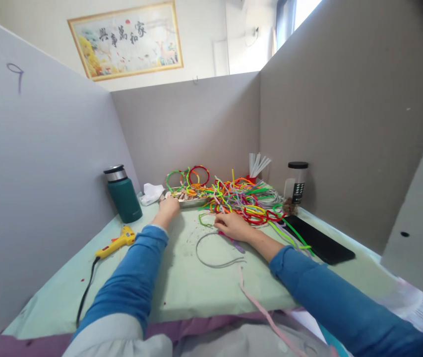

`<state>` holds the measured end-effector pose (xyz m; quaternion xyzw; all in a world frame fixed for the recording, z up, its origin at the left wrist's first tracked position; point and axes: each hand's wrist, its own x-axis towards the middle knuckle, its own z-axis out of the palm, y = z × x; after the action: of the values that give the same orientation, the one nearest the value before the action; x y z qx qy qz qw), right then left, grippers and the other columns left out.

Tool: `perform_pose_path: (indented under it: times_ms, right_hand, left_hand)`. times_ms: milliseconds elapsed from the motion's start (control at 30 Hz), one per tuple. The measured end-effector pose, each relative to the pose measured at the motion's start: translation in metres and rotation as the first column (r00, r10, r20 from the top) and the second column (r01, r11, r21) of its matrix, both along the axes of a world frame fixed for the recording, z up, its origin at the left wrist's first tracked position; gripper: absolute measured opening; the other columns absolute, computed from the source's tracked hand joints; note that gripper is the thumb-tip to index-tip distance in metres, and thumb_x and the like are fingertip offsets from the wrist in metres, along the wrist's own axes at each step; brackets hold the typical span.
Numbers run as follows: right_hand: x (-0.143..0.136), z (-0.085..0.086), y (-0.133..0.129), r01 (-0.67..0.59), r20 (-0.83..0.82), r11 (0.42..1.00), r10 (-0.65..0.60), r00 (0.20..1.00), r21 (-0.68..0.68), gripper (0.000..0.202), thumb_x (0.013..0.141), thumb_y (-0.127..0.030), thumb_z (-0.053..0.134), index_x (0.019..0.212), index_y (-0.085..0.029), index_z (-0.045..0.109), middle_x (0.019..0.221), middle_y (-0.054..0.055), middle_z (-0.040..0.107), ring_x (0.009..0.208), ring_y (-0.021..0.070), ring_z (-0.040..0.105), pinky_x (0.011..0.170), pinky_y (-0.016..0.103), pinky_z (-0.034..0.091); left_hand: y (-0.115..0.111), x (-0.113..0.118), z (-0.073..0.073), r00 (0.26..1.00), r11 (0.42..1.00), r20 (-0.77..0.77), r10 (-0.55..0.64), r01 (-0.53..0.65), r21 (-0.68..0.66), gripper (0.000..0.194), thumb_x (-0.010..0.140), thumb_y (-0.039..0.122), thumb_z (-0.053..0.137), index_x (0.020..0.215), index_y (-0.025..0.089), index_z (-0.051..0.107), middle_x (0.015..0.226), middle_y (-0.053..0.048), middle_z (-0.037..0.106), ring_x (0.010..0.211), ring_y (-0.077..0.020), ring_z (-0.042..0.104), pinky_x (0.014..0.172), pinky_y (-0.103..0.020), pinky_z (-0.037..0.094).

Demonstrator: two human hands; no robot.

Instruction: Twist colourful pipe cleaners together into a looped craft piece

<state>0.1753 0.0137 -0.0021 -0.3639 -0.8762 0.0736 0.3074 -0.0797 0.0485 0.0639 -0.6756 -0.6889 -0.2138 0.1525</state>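
Observation:
My left hand (pixel 169 206) reaches to the left end of a shallow metal tray (pixel 194 203) that holds many small pale and brown pieces. Its fingers are curled, and whatever lies in them is hidden. My right hand (pixel 233 226) rests low over the table with fingertips pinched together; I cannot make out what is between them. By those fingertips is a bent green fuzzy stem (pixel 204 223), and a pink and purple piece (pixel 237 246) lies under the hand. A thin grey headband (pixel 197 253) lies between my forearms.
A tangled heap of coloured pipe cleaners (pixel 248 198) fills the back. At left stand a teal bottle (pixel 125 201) and a yellow glue gun (pixel 116 244) with a cord. A clear jar (pixel 297 186) and black phone-like slab (pixel 323 243) are right. A pink strip (pixel 258 302) crosses the front edge.

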Motion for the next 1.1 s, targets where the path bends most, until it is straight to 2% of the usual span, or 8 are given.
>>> perform_pose_path:
  times_ms: [200, 333, 467, 600, 767, 833, 933, 1100]
  right_hand:
    - [-0.002, 0.007, -0.003, -0.008, -0.216, 1.000, 0.002, 0.976, -0.027, 0.019, 0.082, -0.031, 0.048, 0.076, -0.018, 0.061, 0.066, 0.001, 0.060, 0.060, 0.0113, 0.051, 0.057, 0.023, 0.033]
    - [-0.010, 0.017, -0.009, -0.245, -0.499, 0.939, 0.096, 0.861, -0.243, 0.028, 0.080, -0.040, 0.051, 0.093, -0.016, 0.057, 0.080, 0.002, 0.061, 0.060, 0.0095, 0.051, 0.053, 0.021, 0.037]
    - [-0.017, 0.021, -0.018, -0.524, -0.535, 0.745, 0.268, 0.801, -0.412, 0.035, 0.077, -0.045, 0.055, 0.093, -0.014, 0.056, 0.065, 0.000, 0.057, 0.047, 0.0075, 0.046, 0.046, 0.020, 0.036]
    - [-0.020, 0.025, -0.028, -0.586, -0.470, 0.681, 0.382, 0.796, -0.439, 0.037, 0.083, -0.046, 0.044, 0.080, -0.013, 0.060, 0.050, -0.002, 0.049, 0.045, 0.0077, 0.044, 0.047, 0.021, 0.034]
    - [-0.019, 0.032, -0.025, -0.203, -0.445, 0.976, 0.149, 0.883, -0.075, 0.032, 0.087, -0.038, 0.039, 0.070, -0.015, 0.053, 0.057, -0.001, 0.049, 0.054, 0.0086, 0.044, 0.055, 0.021, 0.032]
    - [-0.014, 0.032, -0.018, -0.015, -0.388, 0.989, 0.071, 0.919, 0.146, 0.030, 0.087, -0.035, 0.040, 0.070, -0.015, 0.053, 0.065, 0.001, 0.052, 0.061, 0.0097, 0.044, 0.061, 0.022, 0.031]
    - [-0.002, 0.028, -0.003, 0.030, -0.247, 0.971, 0.030, 0.968, 0.238, 0.029, 0.088, -0.035, 0.039, 0.076, -0.016, 0.057, 0.073, 0.003, 0.056, 0.065, 0.0102, 0.045, 0.062, 0.022, 0.029]
    - [0.015, 0.019, 0.014, -0.041, -0.146, 0.999, 0.039, 0.989, -0.014, 0.033, 0.087, -0.040, 0.040, 0.079, -0.016, 0.061, 0.066, 0.000, 0.055, 0.060, 0.0095, 0.044, 0.057, 0.021, 0.027]
  left_hand:
    - [-0.015, 0.040, 0.017, 0.918, 0.974, 0.342, -0.202, 0.151, 0.171, 0.015, 0.072, 0.024, 0.055, 0.081, 0.016, 0.065, 0.079, -0.008, 0.061, 0.071, -0.0172, 0.055, 0.063, -0.027, 0.039]
    - [-0.044, 0.094, 0.016, 0.315, 0.866, 0.874, -0.371, 0.457, 0.203, 0.021, 0.072, 0.037, 0.057, 0.078, 0.016, 0.056, 0.052, 0.005, 0.043, 0.040, -0.0048, 0.033, 0.041, -0.020, 0.025]
    - [-0.068, 0.125, 0.011, -0.146, 0.743, 0.913, -0.382, 0.539, 0.397, 0.030, 0.066, 0.039, 0.066, 0.072, 0.017, 0.046, 0.050, 0.009, 0.031, 0.036, -0.0007, 0.020, 0.034, -0.016, 0.011]
    - [-0.080, 0.125, 0.018, -0.317, 0.659, 0.867, -0.385, 0.564, 0.498, 0.025, 0.071, 0.034, 0.064, 0.074, 0.017, 0.045, 0.047, 0.011, 0.024, 0.033, -0.0009, 0.017, 0.032, -0.015, 0.009]
    - [-0.090, 0.101, 0.039, -0.521, 0.581, 0.698, -0.491, 0.401, 0.708, 0.014, 0.079, 0.028, 0.057, 0.075, 0.017, 0.049, 0.045, 0.010, 0.022, 0.033, -0.0021, 0.020, 0.034, -0.016, 0.015]
    - [-0.092, 0.092, 0.044, -0.558, 0.577, 0.655, -0.509, 0.344, 0.741, 0.012, 0.082, 0.025, 0.054, 0.076, 0.016, 0.050, 0.044, 0.009, 0.023, 0.033, -0.0025, 0.022, 0.034, -0.016, 0.017]
    - [-0.088, 0.080, 0.044, -0.563, 0.620, 0.655, -0.504, 0.291, 0.728, 0.010, 0.082, 0.022, 0.052, 0.074, 0.016, 0.051, 0.042, 0.010, 0.021, 0.031, -0.0029, 0.020, 0.034, -0.017, 0.014]
    - [-0.068, 0.059, 0.030, -0.594, 0.779, 0.693, -0.409, 0.169, 0.604, 0.017, 0.085, 0.018, 0.045, 0.068, 0.016, 0.046, 0.039, 0.011, 0.013, 0.029, -0.0039, 0.013, 0.033, -0.019, 0.008]
